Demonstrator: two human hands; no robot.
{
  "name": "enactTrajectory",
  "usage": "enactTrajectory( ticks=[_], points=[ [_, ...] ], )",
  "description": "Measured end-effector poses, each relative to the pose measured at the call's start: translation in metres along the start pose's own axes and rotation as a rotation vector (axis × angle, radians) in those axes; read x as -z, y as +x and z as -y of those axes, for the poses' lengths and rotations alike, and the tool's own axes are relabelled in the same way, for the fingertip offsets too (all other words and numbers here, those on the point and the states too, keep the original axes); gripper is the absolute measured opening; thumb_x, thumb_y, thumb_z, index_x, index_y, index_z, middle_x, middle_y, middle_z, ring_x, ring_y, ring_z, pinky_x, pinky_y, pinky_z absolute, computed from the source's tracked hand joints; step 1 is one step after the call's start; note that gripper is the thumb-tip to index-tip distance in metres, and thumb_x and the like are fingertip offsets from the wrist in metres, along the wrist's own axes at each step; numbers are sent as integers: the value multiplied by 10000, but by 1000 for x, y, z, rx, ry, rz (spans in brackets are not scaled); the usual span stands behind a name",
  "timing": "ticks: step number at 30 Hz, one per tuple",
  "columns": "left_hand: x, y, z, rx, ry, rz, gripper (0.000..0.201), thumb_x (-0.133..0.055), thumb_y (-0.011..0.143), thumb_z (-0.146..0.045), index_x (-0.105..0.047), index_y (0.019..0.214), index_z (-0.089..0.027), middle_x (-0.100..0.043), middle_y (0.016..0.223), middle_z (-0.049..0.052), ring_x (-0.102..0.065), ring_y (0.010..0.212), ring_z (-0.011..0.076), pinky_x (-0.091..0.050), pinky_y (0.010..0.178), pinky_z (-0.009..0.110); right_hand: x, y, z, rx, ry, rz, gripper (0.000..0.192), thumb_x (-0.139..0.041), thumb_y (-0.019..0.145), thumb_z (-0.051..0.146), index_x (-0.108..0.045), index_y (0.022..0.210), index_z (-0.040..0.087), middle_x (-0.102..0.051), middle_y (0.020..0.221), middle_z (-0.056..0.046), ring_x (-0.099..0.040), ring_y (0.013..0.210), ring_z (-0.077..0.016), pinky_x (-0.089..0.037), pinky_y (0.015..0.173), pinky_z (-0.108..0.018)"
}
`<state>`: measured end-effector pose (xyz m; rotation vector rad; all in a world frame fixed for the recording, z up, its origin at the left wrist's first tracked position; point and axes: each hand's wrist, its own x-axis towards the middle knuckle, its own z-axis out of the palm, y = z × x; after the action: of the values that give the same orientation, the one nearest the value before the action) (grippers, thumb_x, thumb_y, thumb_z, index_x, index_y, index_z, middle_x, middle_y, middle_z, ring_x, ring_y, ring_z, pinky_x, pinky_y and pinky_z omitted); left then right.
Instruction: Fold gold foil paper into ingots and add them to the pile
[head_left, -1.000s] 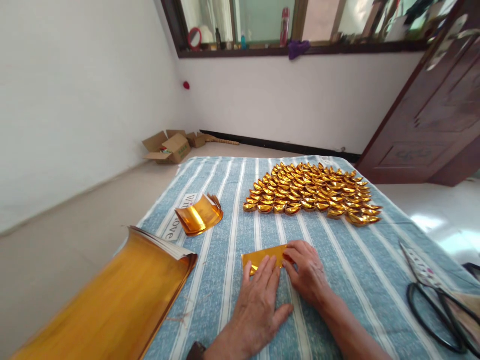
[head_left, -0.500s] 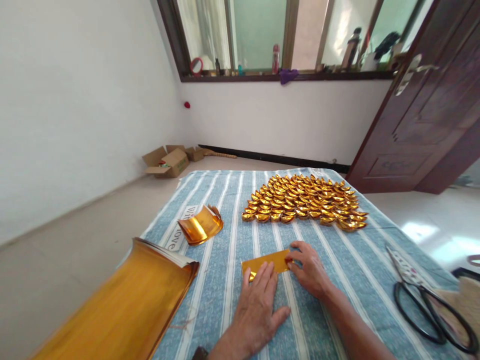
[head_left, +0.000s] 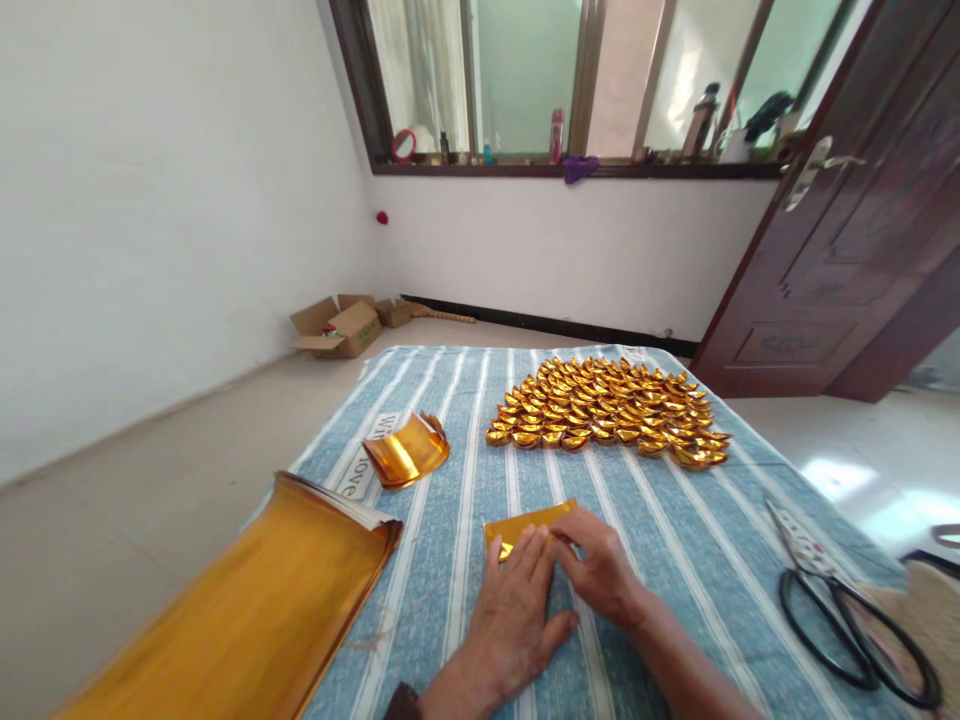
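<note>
A small folded gold paper slip [head_left: 525, 522] lies flat on the blue striped cloth [head_left: 675, 540]. My left hand [head_left: 517, 605] presses flat on its near edge, fingers together. My right hand [head_left: 600, 565] rests beside it, fingertips pinching the slip's right part against the cloth. Beyond them sits a wide cluster of several folded gold paper ingots [head_left: 607, 410]. A thick stack of large gold sheets [head_left: 240, 610] lies at the lower left, and a small curled bundle of cut gold slips [head_left: 406, 450] sits between that stack and the ingots.
Black-handled scissors [head_left: 847, 600] lie at the right edge of the cloth. Open cardboard boxes [head_left: 337, 325] stand on the floor by the far wall. A dark wooden door [head_left: 847, 240] stands open at right, under a window sill with bottles.
My right hand has slid left along the slip, closer to my left hand. The camera has tilted up a little, so everything sits lower in view.
</note>
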<state>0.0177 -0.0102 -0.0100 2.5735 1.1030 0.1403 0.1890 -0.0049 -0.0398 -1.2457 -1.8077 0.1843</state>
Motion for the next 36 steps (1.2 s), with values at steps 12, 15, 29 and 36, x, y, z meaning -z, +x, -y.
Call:
enactTrajectory(
  ticks=[12,15,29,36],
  points=[
    [5,-3,12,-28,43,-15,671,-602,851,-387,-387,1449,-174,-361,1522,132,-295,1420,302,-254,1140,568,-17,1,-7,-227,-79,77,158,-568,790,144,-541,641,189,-556,647,10,-515,625,-139,-355,593,-240],
    [1,-8,22,-47,111,-55,615,-586,868,-392,-436,1419,-163,-402,1497,142,-354,1392,298,-305,1125,539,-16,2,-5,-223,-97,93,118,-588,759,129,-551,663,188,-565,664,11,-518,632,-136,-357,598,-237],
    [13,-39,49,-22,297,-169,403,-535,916,-356,-573,1289,-209,-538,1398,125,-474,1313,290,-360,1070,555,-13,3,0,-185,-110,102,62,-604,748,143,-573,708,178,-576,691,6,-524,657,-143,-354,620,-238],
    [14,-46,50,-12,320,-180,376,-533,918,-321,-585,1273,-205,-545,1393,116,-486,1301,296,-390,1055,542,-13,3,2,-174,-136,104,71,-615,749,148,-572,700,176,-585,705,1,-528,683,-146,-350,636,-241]
  ],
)
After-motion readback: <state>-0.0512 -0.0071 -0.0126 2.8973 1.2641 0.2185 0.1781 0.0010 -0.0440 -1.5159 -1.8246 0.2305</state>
